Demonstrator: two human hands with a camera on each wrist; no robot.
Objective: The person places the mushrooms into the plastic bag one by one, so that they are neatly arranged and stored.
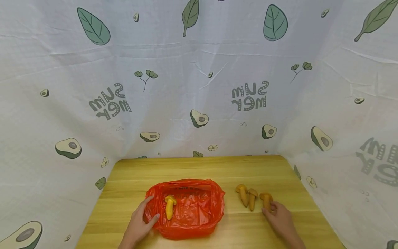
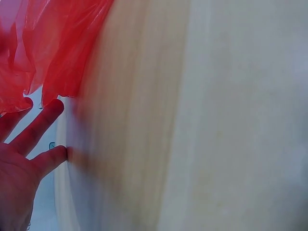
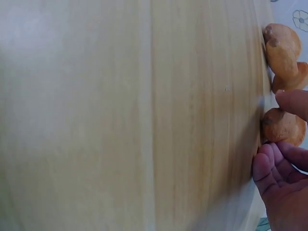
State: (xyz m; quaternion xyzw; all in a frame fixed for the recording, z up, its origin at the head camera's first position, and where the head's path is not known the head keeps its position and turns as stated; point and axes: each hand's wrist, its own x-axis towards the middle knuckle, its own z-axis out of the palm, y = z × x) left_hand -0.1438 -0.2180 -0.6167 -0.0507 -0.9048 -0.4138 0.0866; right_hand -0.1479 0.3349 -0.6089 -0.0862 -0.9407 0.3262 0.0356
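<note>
A red plastic bag point(image 1: 199, 231), its sides standing up like a basin, is spread open on the wooden table. One yellow-brown mushroom point(image 1: 169, 208) lies inside it, toward the left. My left hand point(image 1: 140, 221) rests against the bag's left side with thumb and fingers spread; the left wrist view shows straight fingertips point(image 2: 57, 106) touching the red plastic. On the right, my right hand point(image 1: 280, 218) pinches the stem of a brown mushroom point(image 1: 266, 197) between thumb and fingers, and this mushroom is still at table level. Two more mushrooms point(image 1: 252, 200) lie side by side just left of it.
The wooden table point(image 1: 199, 168) has rounded far corners. A whitish cloth point(image 1: 174, 97) printed with avocados and leaves hangs behind it and along both sides. Bare wood lies between the bag and the mushrooms.
</note>
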